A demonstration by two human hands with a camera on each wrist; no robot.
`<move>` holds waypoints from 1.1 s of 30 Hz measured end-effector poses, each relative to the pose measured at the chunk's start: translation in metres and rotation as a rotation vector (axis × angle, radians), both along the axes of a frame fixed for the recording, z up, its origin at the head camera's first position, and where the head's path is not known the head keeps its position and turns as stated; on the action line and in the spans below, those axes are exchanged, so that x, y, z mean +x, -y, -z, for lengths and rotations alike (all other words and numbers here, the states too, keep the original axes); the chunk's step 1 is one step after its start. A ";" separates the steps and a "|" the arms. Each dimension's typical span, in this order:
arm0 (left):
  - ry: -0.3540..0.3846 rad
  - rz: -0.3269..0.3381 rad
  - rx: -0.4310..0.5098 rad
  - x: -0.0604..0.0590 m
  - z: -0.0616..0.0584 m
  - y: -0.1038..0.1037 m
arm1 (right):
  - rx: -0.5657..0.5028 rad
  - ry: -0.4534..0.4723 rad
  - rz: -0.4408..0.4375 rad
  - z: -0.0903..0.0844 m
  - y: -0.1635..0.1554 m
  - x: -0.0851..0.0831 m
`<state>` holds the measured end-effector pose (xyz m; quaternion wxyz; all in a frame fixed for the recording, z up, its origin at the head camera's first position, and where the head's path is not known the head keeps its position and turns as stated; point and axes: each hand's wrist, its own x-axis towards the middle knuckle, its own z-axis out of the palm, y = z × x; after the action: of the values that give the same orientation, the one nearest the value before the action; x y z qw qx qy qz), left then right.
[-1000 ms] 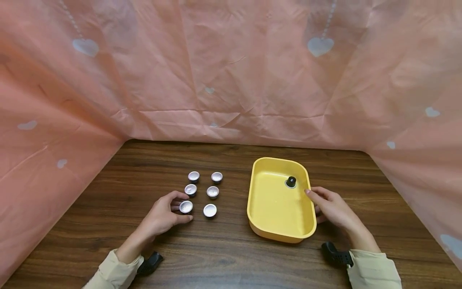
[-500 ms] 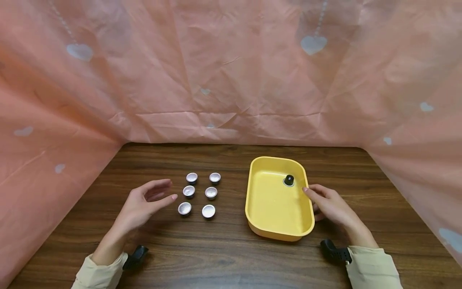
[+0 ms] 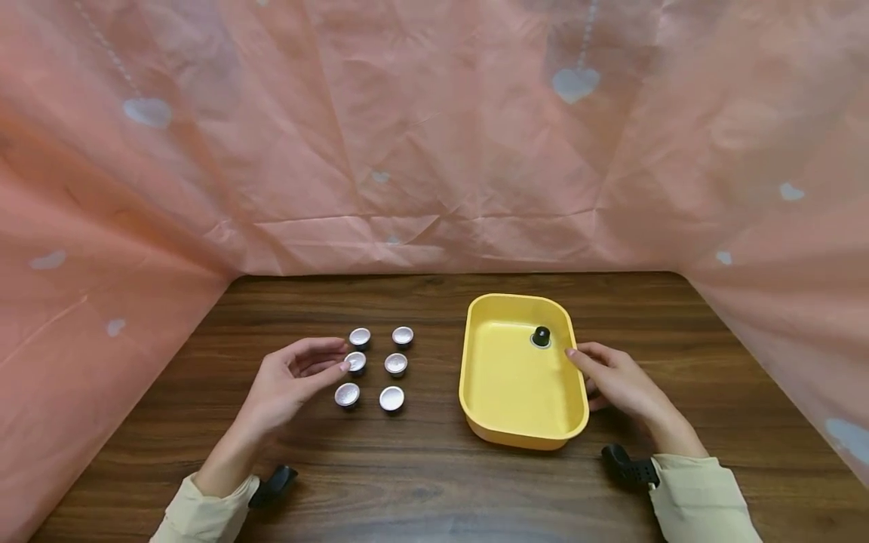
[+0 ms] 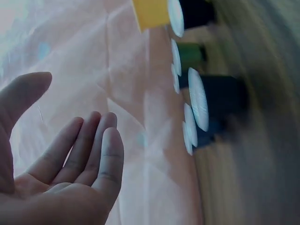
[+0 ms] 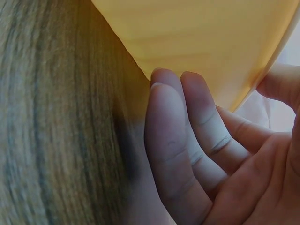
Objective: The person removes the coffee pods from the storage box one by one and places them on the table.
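On the wooden table stand coffee capsules in two short columns, foil lids up. My left hand [image 3: 288, 381] is at the left column, thumb and fingers apart around the side of the middle capsule [image 3: 355, 363]. In the left wrist view nothing lies between the fingers [image 4: 110, 154], and the capsules [image 4: 220, 96] stand beyond them. My right hand [image 3: 619, 381] holds the right rim of a yellow tray [image 3: 465, 377], thumb over the edge and fingers against the outer wall. Inside the tray a black capsule [image 3: 541, 335] rests lid down near the far right corner.
The near-left capsule [image 3: 347, 394] and near-right capsule [image 3: 391, 398] stand closest to me. A pink curtain [image 3: 421, 151] with pale hearts encloses the back and sides of the table [image 3: 407, 483]. Black straps with camera mounts [image 3: 274, 486] sit at both wrists.
My left hand drew back leftward from the near-left capsule, then came forward and right to the middle one. The right hand stays on the tray rim. The view has shifted slightly.
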<state>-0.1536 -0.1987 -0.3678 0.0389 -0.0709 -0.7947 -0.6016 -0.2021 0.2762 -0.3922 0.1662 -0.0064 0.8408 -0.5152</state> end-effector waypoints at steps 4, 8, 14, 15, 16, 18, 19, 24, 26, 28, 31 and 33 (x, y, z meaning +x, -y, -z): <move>0.018 0.039 -0.036 -0.012 -0.011 -0.014 | 0.010 -0.001 0.005 0.000 0.002 -0.001; 0.044 0.084 -0.073 -0.028 -0.024 -0.035 | 0.004 -0.004 0.006 0.000 0.006 -0.002; 0.039 0.157 -0.087 -0.050 -0.043 -0.083 | -0.018 -0.009 0.007 0.005 0.014 -0.001; 0.040 0.161 -0.092 -0.055 -0.046 -0.092 | -0.023 -0.005 0.012 0.005 0.016 -0.001; 0.043 0.164 -0.088 -0.059 -0.048 -0.101 | -0.023 -0.003 0.015 0.005 0.017 -0.001; 0.037 0.172 -0.092 -0.069 -0.052 -0.118 | -0.022 -0.002 0.021 0.005 0.020 -0.002; 0.035 0.176 -0.095 -0.075 -0.053 -0.127 | -0.022 -0.003 0.023 0.005 0.021 -0.002; 0.028 0.203 -0.150 -0.097 -0.049 -0.167 | -0.027 -0.007 0.022 0.004 0.026 -0.001; 0.034 0.199 -0.181 -0.103 -0.046 -0.179 | -0.032 -0.005 0.020 0.004 0.029 -0.001; 0.053 0.185 -0.194 -0.108 -0.044 -0.189 | -0.036 -0.009 0.016 0.004 0.032 -0.002; 0.081 0.162 -0.211 -0.113 -0.039 -0.200 | -0.043 -0.011 0.016 0.005 0.036 -0.001; 0.109 0.149 -0.222 -0.115 -0.034 -0.204 | -0.041 -0.014 0.011 0.006 0.039 -0.002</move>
<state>-0.2691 0.0057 -0.3336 -0.0571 -0.1009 -0.8497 -0.5144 -0.2036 0.2376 -0.3982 0.1574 -0.0086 0.8312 -0.5332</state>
